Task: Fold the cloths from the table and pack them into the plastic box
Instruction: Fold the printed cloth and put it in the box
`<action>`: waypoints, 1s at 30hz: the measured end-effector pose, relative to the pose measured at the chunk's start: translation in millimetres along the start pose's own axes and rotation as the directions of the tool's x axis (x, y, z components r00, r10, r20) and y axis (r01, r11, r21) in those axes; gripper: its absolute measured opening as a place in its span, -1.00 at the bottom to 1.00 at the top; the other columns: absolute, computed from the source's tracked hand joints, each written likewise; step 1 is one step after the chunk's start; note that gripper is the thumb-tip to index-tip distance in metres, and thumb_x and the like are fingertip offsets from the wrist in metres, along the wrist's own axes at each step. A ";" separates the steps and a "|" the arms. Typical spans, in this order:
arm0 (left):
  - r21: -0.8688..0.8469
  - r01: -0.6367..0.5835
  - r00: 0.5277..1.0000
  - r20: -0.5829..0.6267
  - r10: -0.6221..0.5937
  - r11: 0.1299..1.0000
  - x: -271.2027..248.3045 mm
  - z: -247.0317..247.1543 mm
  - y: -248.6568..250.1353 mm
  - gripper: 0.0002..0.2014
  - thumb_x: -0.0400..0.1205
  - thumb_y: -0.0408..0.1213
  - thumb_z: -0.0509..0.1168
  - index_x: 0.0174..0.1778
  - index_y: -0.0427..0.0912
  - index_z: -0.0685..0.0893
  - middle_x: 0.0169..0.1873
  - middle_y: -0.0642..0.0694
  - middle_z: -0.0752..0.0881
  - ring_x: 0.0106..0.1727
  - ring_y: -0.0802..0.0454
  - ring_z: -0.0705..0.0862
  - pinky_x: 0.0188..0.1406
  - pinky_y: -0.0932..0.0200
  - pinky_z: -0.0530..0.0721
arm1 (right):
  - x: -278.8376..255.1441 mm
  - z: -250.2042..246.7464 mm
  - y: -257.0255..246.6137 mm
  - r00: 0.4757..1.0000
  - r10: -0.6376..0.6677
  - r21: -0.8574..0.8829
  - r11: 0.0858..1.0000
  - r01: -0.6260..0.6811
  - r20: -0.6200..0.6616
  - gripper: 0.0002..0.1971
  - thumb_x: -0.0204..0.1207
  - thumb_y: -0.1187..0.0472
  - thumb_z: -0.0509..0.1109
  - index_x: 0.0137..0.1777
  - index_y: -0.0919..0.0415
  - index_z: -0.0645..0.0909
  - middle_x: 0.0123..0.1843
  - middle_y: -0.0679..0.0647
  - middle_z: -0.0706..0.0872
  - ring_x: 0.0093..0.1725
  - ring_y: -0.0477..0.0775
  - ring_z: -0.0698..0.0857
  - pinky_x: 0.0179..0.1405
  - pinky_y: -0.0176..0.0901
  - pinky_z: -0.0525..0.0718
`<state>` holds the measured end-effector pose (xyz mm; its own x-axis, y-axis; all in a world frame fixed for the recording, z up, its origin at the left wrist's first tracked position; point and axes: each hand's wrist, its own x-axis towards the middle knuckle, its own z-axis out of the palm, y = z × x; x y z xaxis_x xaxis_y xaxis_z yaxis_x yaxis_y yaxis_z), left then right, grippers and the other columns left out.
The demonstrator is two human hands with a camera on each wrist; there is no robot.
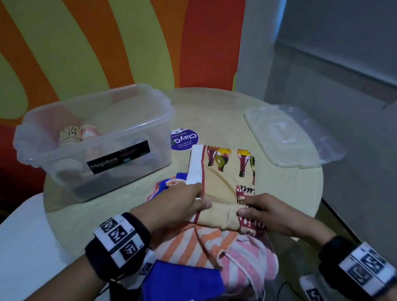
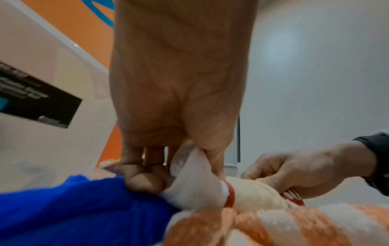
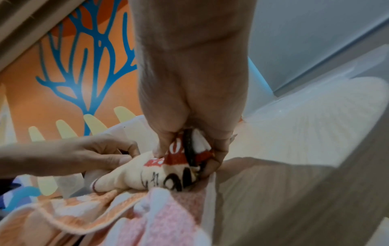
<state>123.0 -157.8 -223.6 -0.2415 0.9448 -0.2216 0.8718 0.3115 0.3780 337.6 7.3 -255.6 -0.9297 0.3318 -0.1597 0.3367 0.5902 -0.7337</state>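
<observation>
— Cream towel (image 1: 223, 183), bottles printed on it: where did it lie?

— Flat on the round table (image 1: 298, 180), its near end rolled up. That roll rested on a heap of other cloths at the table's near edge: an orange-striped cloth (image 1: 194, 243), a pink-striped cloth (image 1: 247, 265) and a blue cloth (image 1: 181, 285).

— And the 2 hands?

— The left hand (image 1: 176, 203) pinched the roll's left end, thumb and fingers curled round the white border. The right hand (image 1: 268, 214) gripped the right end, fingers clamped on the red lettering. The wrist views showed both grips closed on the towel.

— Where was the box?

— The clear plastic box (image 1: 58, 119) stood open on the table's left, well apart from the towel, with rolled cloths (image 1: 79, 132) inside. Its lid (image 1: 290, 136) lay flat on the right. A purple sticker (image 1: 184, 140) sat between box and towel.
</observation>
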 end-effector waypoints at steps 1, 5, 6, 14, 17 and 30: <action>0.074 0.014 1.000 -0.022 -0.012 0.997 1.2 -0.9 4.1 -0.64 0.75 0.17 0.24 -0.06 -0.08 0.46 -0.09 -0.13 0.66 0.02 -0.14 0.58 -0.16 -0.03 0.43 | 2.6 1.2 0.0 1.000 0.009 0.002 1.000 -0.009 -0.003 -0.80 0.73 0.03 0.38 -0.05 0.12 0.69 -0.10 0.03 0.76 -0.07 0.05 0.73 -0.05 -0.05 0.65; 0.404 -0.059 0.979 -0.155 0.132 0.913 -1.2 -8.7 20.8 -0.65 0.72 0.16 0.28 0.08 -0.06 0.43 0.08 -0.13 0.69 0.12 -0.18 0.62 -0.11 -0.05 0.47 | 10.6 4.3 -3.3 0.997 0.052 -0.022 0.998 -0.054 -0.056 -0.83 0.70 0.02 0.40 -0.06 0.08 0.60 -0.13 -0.06 0.66 -0.19 -0.12 0.59 -0.16 -0.16 0.55; 0.414 -0.134 0.972 -0.123 0.202 0.900 -1.1 -10.0 22.2 -0.63 0.68 0.19 0.32 0.11 -0.04 0.49 0.09 -0.07 0.67 0.15 -0.12 0.58 -0.06 -0.05 0.50 | 12.2 4.0 -4.6 0.996 0.063 -0.030 0.997 -0.065 -0.063 -0.81 0.69 0.01 0.42 -0.05 0.10 0.58 -0.12 -0.03 0.67 -0.18 -0.09 0.59 -0.16 -0.14 0.55; 0.245 -0.294 0.956 0.062 0.288 0.924 9.4 -10.2 17.6 -0.79 0.70 0.06 0.31 0.05 0.02 0.69 -0.05 0.04 0.68 0.03 0.07 0.59 -0.10 0.10 0.48 | 6.3 3.0 -38.5 0.987 -0.064 -0.512 0.858 -0.021 -0.149 -0.75 0.71 -0.13 0.31 0.15 0.04 0.56 0.06 -0.06 0.61 0.07 0.04 0.52 0.05 0.01 0.54; 0.082 -0.300 0.954 0.028 0.299 0.950 17.9 -17.3 10.8 -0.82 0.71 -0.02 0.29 -0.12 0.00 0.68 -0.23 0.08 0.69 -0.19 0.16 0.59 -0.22 0.08 0.49 | 4.4 8.5 -48.7 0.994 -0.082 -0.457 0.889 0.037 -0.079 -0.63 0.64 -0.27 0.31 0.20 0.00 0.56 0.06 -0.08 0.60 0.09 0.00 0.52 0.05 -0.02 0.53; 0.144 -0.172 0.984 -0.016 0.176 0.975 77.5 -34.0 1.4 -0.71 0.67 0.08 0.42 0.04 -0.08 0.73 -0.05 -0.04 0.75 -0.02 -0.03 0.70 -0.07 0.01 0.66 | 75.8 -23.4 -23.2 0.994 0.065 -0.179 0.980 -0.080 -0.092 -0.95 0.72 0.27 0.37 0.13 0.16 0.61 -0.23 -0.28 0.54 -0.24 -0.14 0.54 -0.25 -0.27 0.45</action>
<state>91.1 -80.7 -209.7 -0.0913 0.9863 -0.1377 0.9525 0.1268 0.2768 262.8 35.9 -235.3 -0.8884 0.4355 -0.1454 0.4316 0.6840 -0.5881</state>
